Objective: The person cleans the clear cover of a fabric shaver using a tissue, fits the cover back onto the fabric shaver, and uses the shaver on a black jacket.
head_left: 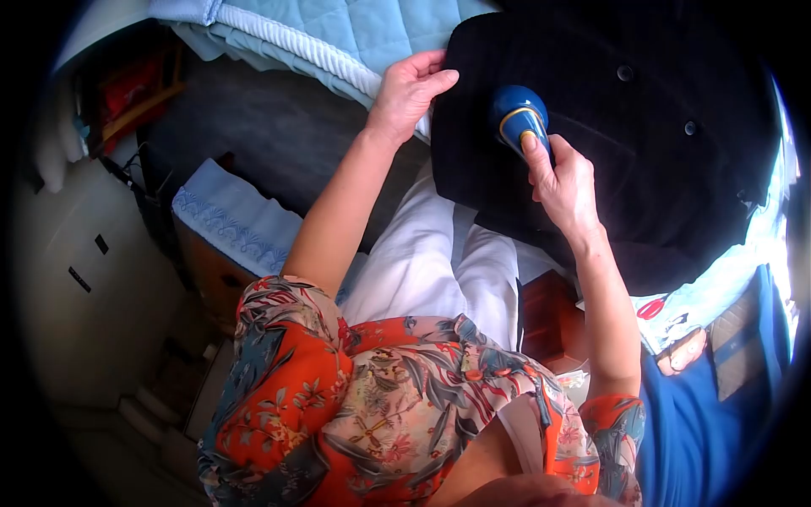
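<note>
A black jacket (642,160) with buttons lies spread out on the bed, its lower edge hanging toward my legs. My left hand (410,95) pinches the jacket's edge between thumb and fingers at its left corner. In my right hand (564,184) is a blue fabric shaver (518,114) with a yellow trim line, my thumb resting on its yellow switch. The shaver's round head sits against the black cloth, a short way right of my left hand. Its underside is hidden.
A light blue quilted bedspread (372,38) with a white corded border lies behind the jacket. To the left stands a wooden cabinet under a pale blue embroidered cloth (232,215). Blue fabric (697,431) and a patterned cloth (667,317) are at the right.
</note>
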Motion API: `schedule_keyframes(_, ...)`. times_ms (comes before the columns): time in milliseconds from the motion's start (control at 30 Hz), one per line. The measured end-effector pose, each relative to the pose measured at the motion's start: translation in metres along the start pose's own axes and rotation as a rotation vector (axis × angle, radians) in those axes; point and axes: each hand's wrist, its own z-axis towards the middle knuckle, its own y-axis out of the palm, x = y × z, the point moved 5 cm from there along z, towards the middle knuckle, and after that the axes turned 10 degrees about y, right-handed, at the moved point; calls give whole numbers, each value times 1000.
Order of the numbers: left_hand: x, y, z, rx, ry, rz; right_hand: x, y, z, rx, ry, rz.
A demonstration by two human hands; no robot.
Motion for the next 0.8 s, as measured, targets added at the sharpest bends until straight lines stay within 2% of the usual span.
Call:
schedule_keyframes(100, -1, 5, 4, -73, -54, -12, -21, -4, 18, 61, -10, 26)
schedule_keyframes(233, -9, -6, 10, -25, -99, -18, -64, -19, 37, 151, -127, -54)
schedule_keyframes(267, -14, -12, 13, -32, -91, 30, -61, -22, 38, 117, -119, -76)
schedule_keyframes(367, -7, -3, 11, -12, -102, -10, -9, -52, 30, 198, -55, -77)
schedule_keyframes(400, -9, -5, 12, -20, -95, -8, 18, -70, 24, 175, 19, 16)
schedule_keyframes(433, -12, -9, 13, -27, -88, -7, 46, -93, 19, 234, 44, 35)
schedule_keyframes(500, -13, -10, 13, -30, -87, -19, 96, -143, -1, 325, 236, 188)
schedule_keyframes(600, -6, -2, 12, -46, -94, -56, 181, -209, -13, 518, 322, 279)
schedule_keyframes(633, -3, -1, 11, -45, -93, -57, 191, -219, -17, 578, 423, 424)
schedule_keyframes(733, 2, 6, 13, -62, -91, -25, 180, -203, -19, 641, 399, 432)
schedule_keyframes(800, 7, 12, 15, -67, -85, 82, 139, -156, -19, 427, 370, 374)
